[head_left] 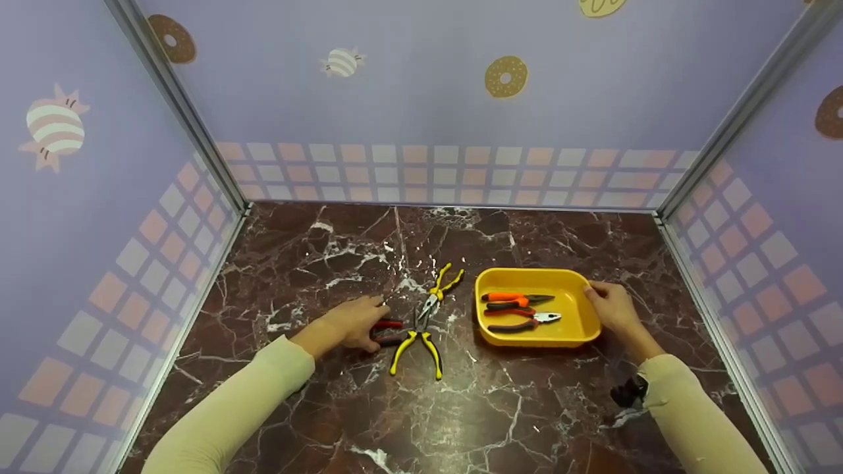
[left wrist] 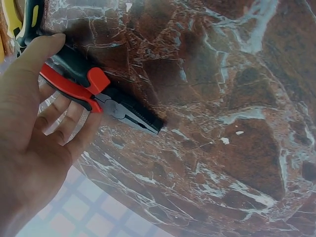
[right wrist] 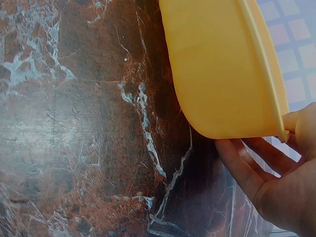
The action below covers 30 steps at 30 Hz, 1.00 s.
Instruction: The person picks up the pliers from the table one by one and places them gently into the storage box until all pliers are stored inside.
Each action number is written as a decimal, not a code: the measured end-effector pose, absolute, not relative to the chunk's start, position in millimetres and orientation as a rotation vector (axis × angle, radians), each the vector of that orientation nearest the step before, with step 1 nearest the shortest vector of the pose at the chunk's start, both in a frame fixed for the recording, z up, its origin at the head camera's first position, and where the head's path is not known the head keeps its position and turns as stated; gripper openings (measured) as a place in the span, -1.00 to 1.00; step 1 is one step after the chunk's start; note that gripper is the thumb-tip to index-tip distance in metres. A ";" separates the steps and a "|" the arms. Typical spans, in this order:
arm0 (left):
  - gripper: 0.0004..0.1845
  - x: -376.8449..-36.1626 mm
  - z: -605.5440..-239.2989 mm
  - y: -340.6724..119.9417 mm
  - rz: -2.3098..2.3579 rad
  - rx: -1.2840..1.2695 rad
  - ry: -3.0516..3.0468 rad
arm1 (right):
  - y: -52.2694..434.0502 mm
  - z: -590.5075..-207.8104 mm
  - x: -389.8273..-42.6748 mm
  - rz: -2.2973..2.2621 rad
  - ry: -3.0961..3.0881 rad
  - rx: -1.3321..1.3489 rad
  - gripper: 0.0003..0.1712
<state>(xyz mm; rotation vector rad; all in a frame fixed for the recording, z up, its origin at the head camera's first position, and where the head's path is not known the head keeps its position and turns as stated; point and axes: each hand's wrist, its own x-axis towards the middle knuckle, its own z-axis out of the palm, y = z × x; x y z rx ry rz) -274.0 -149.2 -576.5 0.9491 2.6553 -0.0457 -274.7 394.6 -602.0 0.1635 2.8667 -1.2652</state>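
My left hand [head_left: 355, 321] curls around the handles of red-and-black combination pliers [left wrist: 118, 104], thumb on the black handle and fingers by the red one. The pliers lie low over the marble-patterned surface, jaws pointing away from the other tools. Just beside them are two yellow-and-black long-nose pliers, one nearer [head_left: 413, 337] with spread handles and one farther [head_left: 440, 289], their noses overlapping. On the right, my right hand [head_left: 614, 305] pinches the end rim of a yellow tray [right wrist: 222, 74], thumb at the rim and fingers beneath. Inside it rest orange-handled long-nose pliers [head_left: 514, 298] and red-and-black combination pliers [head_left: 520, 324].
The dark red marbled tabletop [head_left: 461, 421] is enclosed by a lilac back wall [head_left: 408, 112] and two side walls. Metal posts stand in both back corners. A small black object [head_left: 629, 392] is at the right wrist, by the sleeve.
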 end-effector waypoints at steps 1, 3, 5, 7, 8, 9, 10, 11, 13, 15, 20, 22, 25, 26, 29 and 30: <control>-0.30 -273.9 -576.1 -149.2 -0.044 0.952 2.655 | 394.9 -602.0 -274.7 -1.268 2.867 0.162 -0.47; -0.33 -273.3 -575.1 -149.3 -0.040 0.963 2.659 | 395.4 -601.7 -274.3 -1.271 2.868 0.156 -0.47; -0.34 -273.0 -574.7 -150.0 -0.041 0.974 2.661 | 396.0 -601.5 -274.1 -1.275 2.868 0.152 -0.46; -0.33 -273.0 -575.0 -150.7 -0.032 0.979 2.664 | 396.3 -601.4 -273.9 -1.275 2.869 0.149 -0.45; -0.33 -272.9 -574.9 -151.0 -0.027 0.978 2.663 | 396.3 -601.4 -273.7 -1.276 2.871 0.147 -0.45; -0.32 -272.8 -575.1 -151.6 -0.023 0.977 2.663 | 396.6 -601.6 -273.6 -1.276 2.872 0.147 -0.45; -0.32 -272.8 -575.6 -152.2 -0.016 0.975 2.664 | 396.6 -601.8 -273.5 -1.278 2.873 0.149 -0.46; -0.31 -272.8 -575.9 -152.7 -0.013 0.971 2.664 | 396.5 -601.9 -273.2 -1.276 2.874 0.149 -0.46; -0.32 -273.1 -576.7 -153.6 -0.009 0.975 2.666 | 396.5 -602.7 -273.2 -1.279 2.872 0.153 -0.47; -0.31 -273.3 -577.2 -154.4 -0.017 0.975 2.673 | 396.6 -603.1 -273.2 -1.284 2.870 0.153 -0.47; -0.28 -273.4 -576.4 -154.6 -0.011 0.943 2.680 | 396.3 -603.7 -274.2 -1.301 2.868 0.143 -0.47; -0.27 -273.5 -575.3 -154.4 0.001 0.940 2.683 | 396.2 -604.0 -274.9 -1.310 2.860 0.147 -0.46; -0.29 -274.6 -572.9 -154.7 0.013 0.969 2.703 | 396.0 -604.1 -275.3 -1.319 2.846 0.154 -0.46; -0.28 -275.3 -572.0 -154.9 0.015 0.981 2.709 | 395.8 -604.2 -275.3 -1.319 2.845 0.156 -0.46; -0.25 -277.8 -568.5 -155.6 0.016 0.995 2.730 | 395.2 -604.9 -275.5 -1.316 2.852 0.158 -0.47; -0.24 -278.5 -567.2 -155.9 0.016 0.995 2.733 | 395.2 -605.2 -275.5 -1.315 2.853 0.155 -0.47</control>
